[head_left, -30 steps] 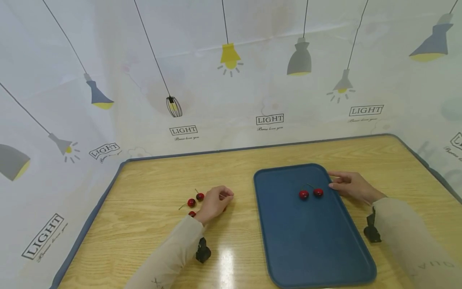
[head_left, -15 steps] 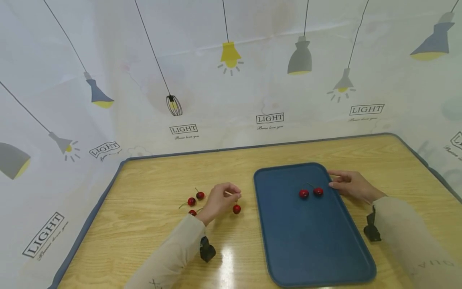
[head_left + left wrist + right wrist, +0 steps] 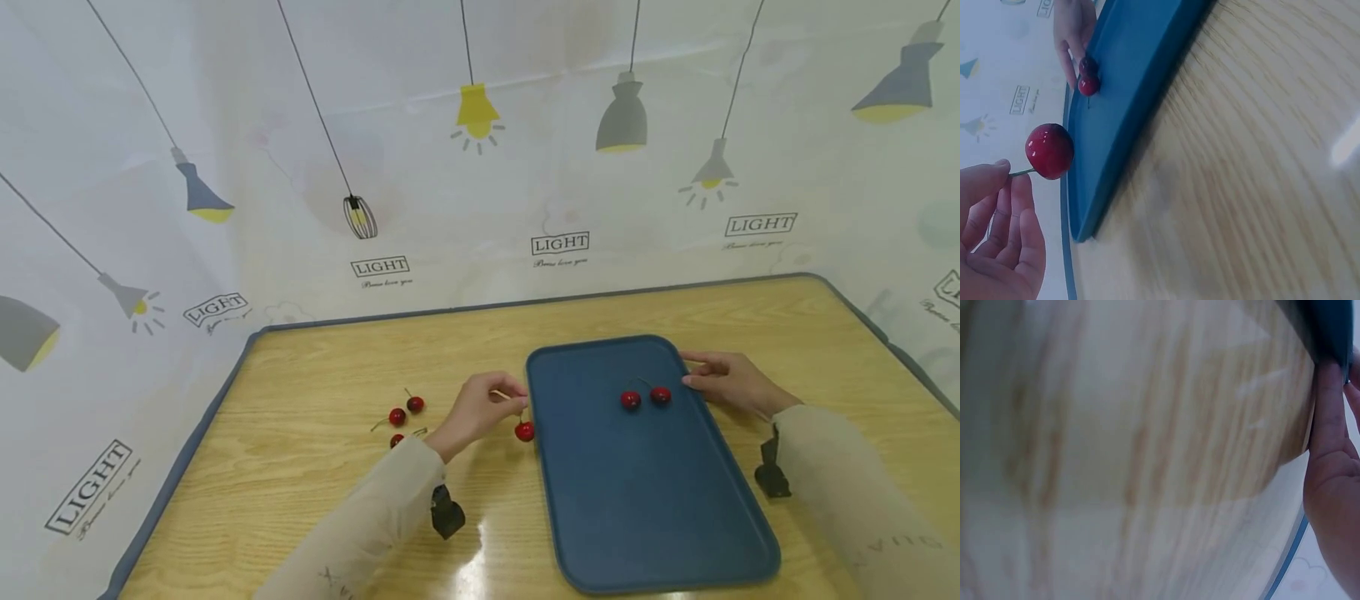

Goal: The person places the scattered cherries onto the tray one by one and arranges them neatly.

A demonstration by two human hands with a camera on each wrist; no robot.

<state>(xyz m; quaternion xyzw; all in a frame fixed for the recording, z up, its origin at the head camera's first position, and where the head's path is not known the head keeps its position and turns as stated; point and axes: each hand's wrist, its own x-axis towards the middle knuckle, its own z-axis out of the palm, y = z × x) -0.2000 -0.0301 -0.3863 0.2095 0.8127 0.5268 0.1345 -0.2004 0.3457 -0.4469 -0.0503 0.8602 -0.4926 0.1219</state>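
Now | left hand (image 3: 474, 410) fingers pinch stem | cherry (image 3: 524, 431) glossy red, round

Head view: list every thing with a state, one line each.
left hand: pinches a stem, holding a cherry off the table
right hand: rests on the blue tray's far right edge
two cherries: lying on the tray
three cherries: lying on the table

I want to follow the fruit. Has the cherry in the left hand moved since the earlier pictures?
Yes. The cherry, hanging by its stem from the left hand, has moved right, away from the cherries on the table, up to the left rim of the blue tray.
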